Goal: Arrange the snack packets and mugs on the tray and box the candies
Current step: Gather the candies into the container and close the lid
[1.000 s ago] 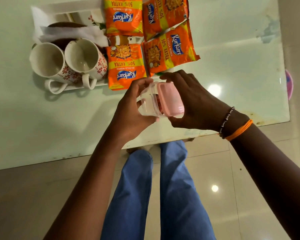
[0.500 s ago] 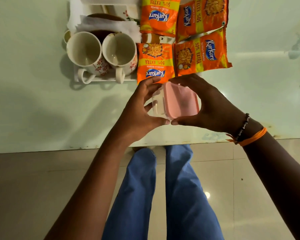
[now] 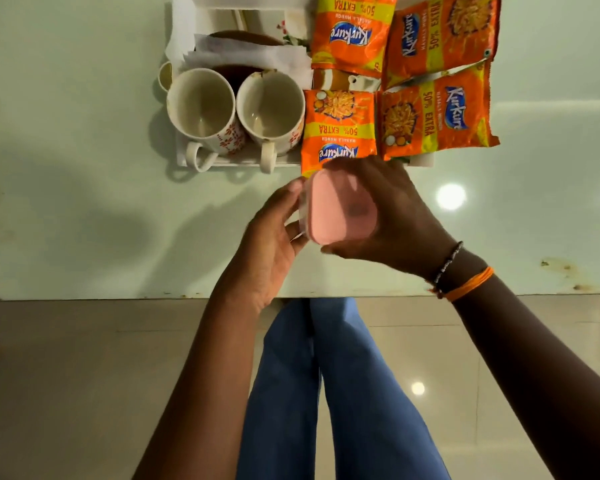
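Observation:
A small clear box with a pink lid (image 3: 340, 209) is held above the table, just in front of the tray. My right hand (image 3: 399, 220) grips it from the right side, fingers curled round the far edge and thumb under the near edge. My left hand (image 3: 271, 244) touches the box's left side with loosely spread fingers. On the white tray (image 3: 243, 161) stand two white mugs with red flowers (image 3: 201, 105) (image 3: 271, 107), handles toward me, beside several orange snack packets (image 3: 338, 128). Whatever is inside the box is hidden.
White paper napkins (image 3: 243, 57) and a dark dish lie behind the mugs on the tray. The pale glass table (image 3: 84, 202) ends at a near edge above my blue-trousered legs (image 3: 326, 393). Tiled floor lies below.
The box has turned so the pink lid faces up and moved closer to the tray. My left hand has loosened from a grip to a light touch on its side.

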A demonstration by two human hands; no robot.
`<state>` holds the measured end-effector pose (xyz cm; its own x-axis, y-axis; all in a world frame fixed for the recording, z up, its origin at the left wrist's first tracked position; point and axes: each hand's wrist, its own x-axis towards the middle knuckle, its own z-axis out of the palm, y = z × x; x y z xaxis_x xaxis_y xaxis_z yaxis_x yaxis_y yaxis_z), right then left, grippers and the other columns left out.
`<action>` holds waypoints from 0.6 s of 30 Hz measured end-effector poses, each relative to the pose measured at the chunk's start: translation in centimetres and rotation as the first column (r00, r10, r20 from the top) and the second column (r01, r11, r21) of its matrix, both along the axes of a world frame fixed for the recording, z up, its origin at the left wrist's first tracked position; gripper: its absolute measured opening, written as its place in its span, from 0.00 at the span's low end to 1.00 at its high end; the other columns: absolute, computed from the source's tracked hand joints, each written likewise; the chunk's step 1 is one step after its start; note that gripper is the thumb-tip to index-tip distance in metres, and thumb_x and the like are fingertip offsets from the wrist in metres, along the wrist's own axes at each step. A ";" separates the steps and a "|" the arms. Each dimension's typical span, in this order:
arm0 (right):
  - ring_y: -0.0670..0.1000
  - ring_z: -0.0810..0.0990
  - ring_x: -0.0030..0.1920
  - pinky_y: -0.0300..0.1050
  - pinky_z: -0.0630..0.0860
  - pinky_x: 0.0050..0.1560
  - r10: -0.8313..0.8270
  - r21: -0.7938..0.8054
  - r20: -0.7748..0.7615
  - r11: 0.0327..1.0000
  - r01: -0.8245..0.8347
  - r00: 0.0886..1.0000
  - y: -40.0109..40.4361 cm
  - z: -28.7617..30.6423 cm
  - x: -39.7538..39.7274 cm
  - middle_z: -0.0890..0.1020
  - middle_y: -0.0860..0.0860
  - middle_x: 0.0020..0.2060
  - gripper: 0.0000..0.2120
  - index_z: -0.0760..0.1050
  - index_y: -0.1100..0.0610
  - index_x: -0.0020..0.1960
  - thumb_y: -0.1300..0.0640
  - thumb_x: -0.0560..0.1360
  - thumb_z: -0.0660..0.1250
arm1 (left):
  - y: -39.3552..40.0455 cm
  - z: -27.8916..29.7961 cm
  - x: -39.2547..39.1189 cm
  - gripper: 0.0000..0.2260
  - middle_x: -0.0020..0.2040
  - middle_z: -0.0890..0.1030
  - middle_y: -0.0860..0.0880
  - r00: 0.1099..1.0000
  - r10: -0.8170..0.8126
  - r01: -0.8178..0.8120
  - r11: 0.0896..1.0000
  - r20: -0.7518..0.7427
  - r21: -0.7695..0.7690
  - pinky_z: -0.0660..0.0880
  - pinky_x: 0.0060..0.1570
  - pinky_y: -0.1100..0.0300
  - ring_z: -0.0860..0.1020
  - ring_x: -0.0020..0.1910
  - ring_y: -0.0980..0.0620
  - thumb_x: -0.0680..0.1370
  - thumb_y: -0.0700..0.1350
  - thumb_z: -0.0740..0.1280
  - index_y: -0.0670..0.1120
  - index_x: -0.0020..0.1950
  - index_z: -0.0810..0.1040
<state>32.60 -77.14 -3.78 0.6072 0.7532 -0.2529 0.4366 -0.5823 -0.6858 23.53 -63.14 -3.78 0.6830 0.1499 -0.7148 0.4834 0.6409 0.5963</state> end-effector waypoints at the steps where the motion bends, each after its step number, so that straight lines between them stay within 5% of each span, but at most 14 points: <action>1: 0.59 0.70 0.63 0.60 0.72 0.57 0.023 0.000 0.014 1.000 -0.023 1.000 0.1 0.2 0.0 0.73 0.55 0.65 0.43 0.65 0.55 0.68 0.40 0.58 0.75 | 0.0 0.1 0.3 0.18 0.53 0.80 0.50 0.999 -0.038 0.040 0.995 -0.023 0.086 0.74 0.50 0.58 0.77 0.52 0.52 0.72 0.54 0.62 0.48 0.58 0.75; 4: 0.55 0.73 0.61 0.47 0.73 0.58 -0.158 0.136 -0.096 0.976 0.170 0.983 0.0 0.6 0.1 0.75 0.52 0.61 0.33 0.70 0.55 0.65 0.47 0.64 0.75 | 0.1 0.2 1.3 0.18 0.56 0.80 0.43 0.996 -0.033 0.052 0.968 -0.081 0.245 0.75 0.53 0.49 0.78 0.54 0.47 0.77 0.54 0.58 0.45 0.59 0.75; 7: 0.48 0.77 0.55 0.32 0.75 0.50 -0.590 0.153 -0.258 0.757 0.636 0.765 0.0 0.7 0.7 0.78 0.52 0.58 0.15 0.73 0.57 0.60 0.53 0.75 0.65 | 0.6 0.1 2.0 0.16 0.51 0.82 0.49 0.998 0.029 -0.015 0.970 -0.054 0.244 0.76 0.51 0.56 0.80 0.50 0.55 0.79 0.55 0.53 0.51 0.56 0.77; 9: 0.49 0.79 0.53 0.39 0.78 0.51 -0.684 0.004 -0.437 0.649 0.761 0.585 0.7 0.5 0.9 0.79 0.52 0.57 0.16 0.73 0.53 0.61 0.48 0.78 0.57 | 0.8 -0.1 2.5 0.16 0.49 0.83 0.53 0.998 0.059 -0.049 0.965 -0.031 0.257 0.76 0.50 0.58 0.80 0.49 0.57 0.79 0.56 0.51 0.54 0.53 0.77; 11: 0.53 0.80 0.55 0.45 0.80 0.46 -0.642 -0.140 -0.614 0.661 0.737 0.460 1.8 0.0 0.9 0.80 0.52 0.57 0.18 0.73 0.48 0.59 0.42 0.78 0.51 | 0.7 -0.3 3.1 0.16 0.48 0.83 0.54 0.995 0.088 -0.071 0.954 -0.049 0.290 0.76 0.50 0.57 0.81 0.49 0.57 0.79 0.57 0.51 0.57 0.51 0.78; 14: 0.58 0.80 0.54 0.57 0.80 0.50 -0.651 -0.175 -0.609 0.668 0.724 0.454 4.3 -0.1 0.9 0.82 0.57 0.52 0.21 0.75 0.48 0.47 0.39 0.77 0.48 | 0.4 -0.6 3.5 0.17 0.50 0.82 0.52 0.984 0.145 -0.098 0.930 -0.108 0.353 0.75 0.54 0.51 0.80 0.51 0.52 0.78 0.60 0.50 0.59 0.46 0.78; 18: 0.64 0.78 0.50 0.61 0.74 0.52 -0.687 -0.089 -0.511 0.640 0.763 0.516 6.7 -0.3 0.7 0.81 0.63 0.47 0.25 0.75 0.62 0.47 0.42 0.79 0.49 | 1.9 -0.4 4.0 0.18 0.50 0.82 0.48 0.969 0.206 -0.132 0.898 -0.137 0.419 0.76 0.48 0.54 0.80 0.50 0.47 0.73 0.64 0.53 0.57 0.47 0.77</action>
<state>33.29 -70.41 -4.11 0.7903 0.1515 -0.5937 -0.4852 -0.4368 -0.7574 27.55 -61.28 -4.20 0.4922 0.5525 -0.6726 0.5090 0.4442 0.7373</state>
